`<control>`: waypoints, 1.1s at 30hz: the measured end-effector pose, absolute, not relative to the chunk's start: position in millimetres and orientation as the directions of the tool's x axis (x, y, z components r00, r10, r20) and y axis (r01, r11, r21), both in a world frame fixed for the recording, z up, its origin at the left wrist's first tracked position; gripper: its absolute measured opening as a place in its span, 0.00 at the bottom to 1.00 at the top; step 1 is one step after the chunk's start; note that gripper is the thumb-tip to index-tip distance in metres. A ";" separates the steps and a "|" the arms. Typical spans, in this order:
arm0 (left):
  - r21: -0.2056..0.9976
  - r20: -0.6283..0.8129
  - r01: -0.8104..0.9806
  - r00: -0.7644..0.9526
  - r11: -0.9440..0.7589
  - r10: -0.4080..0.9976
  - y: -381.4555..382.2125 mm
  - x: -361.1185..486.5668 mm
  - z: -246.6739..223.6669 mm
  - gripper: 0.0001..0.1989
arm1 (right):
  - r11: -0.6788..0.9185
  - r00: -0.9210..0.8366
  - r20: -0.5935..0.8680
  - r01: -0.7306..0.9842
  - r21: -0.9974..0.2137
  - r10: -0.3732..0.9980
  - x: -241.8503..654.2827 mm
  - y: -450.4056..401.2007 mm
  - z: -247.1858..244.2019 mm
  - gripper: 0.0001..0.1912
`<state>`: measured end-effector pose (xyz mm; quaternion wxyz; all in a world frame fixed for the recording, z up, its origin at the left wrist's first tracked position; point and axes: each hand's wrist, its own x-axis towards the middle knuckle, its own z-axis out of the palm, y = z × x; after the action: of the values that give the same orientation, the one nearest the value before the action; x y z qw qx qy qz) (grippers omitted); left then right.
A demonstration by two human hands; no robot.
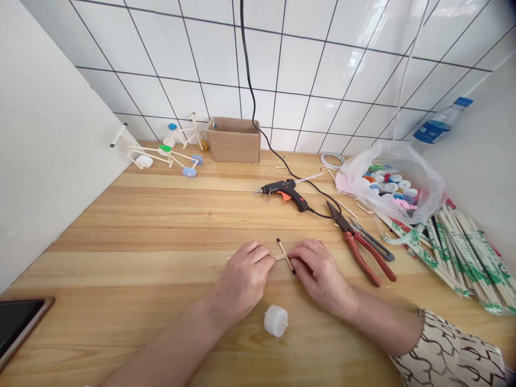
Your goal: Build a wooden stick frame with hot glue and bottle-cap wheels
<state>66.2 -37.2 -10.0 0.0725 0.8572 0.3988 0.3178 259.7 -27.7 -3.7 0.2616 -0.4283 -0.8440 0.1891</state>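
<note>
My left hand (245, 279) is closed, its fingers pinching a thin wooden stick (279, 258) that lies across the bench. That stick meets a short crosspiece (284, 253) with black ends, the two forming a T shape. At the joint, my right hand (322, 277) has thumb and fingers pinched on the crosspiece. Whether the two are glued, I cannot tell. Just below my hands rests a white bottle-cap wheel (276, 321) with a short stick through its middle.
Beyond my hands lies a black glue gun (284, 191) with its cord. Red-handled pliers (358, 247) and a utility knife (373, 241) are at right, near a bag of bottle caps (427, 183) and wrapped chopsticks (463, 258). A cardboard box (234, 142), stick models (169, 153) and a phone (20, 322) are leftward.
</note>
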 end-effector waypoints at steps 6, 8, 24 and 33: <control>0.370 0.491 0.638 0.483 -0.676 0.725 -37.1 65.7 -11.0 0.14 | 0.567 -0.488 0.297 0.632 -0.529 0.821 258.7 -28.1 -5.0 0.07; 0.369 0.491 0.638 0.484 -0.676 0.725 -37.1 65.4 -11.2 0.14 | 0.567 -0.489 0.296 0.633 -0.526 0.821 258.8 -28.3 -5.4 0.07; 0.371 0.488 0.634 0.489 -0.678 0.723 -35.8 65.3 -10.2 0.14 | 0.592 -0.504 0.316 0.634 -0.497 0.804 259.2 -28.3 -6.7 0.07; 0.370 0.492 0.636 0.485 -0.677 0.723 -37.5 66.1 -10.3 0.14 | 0.616 -0.516 0.338 0.627 -0.477 0.787 259.4 -28.9 -7.0 0.08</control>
<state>66.1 -37.5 -10.3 0.0689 0.8588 0.3957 0.3180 259.4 -28.9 -7.0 0.2687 -0.4123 -0.8577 0.1491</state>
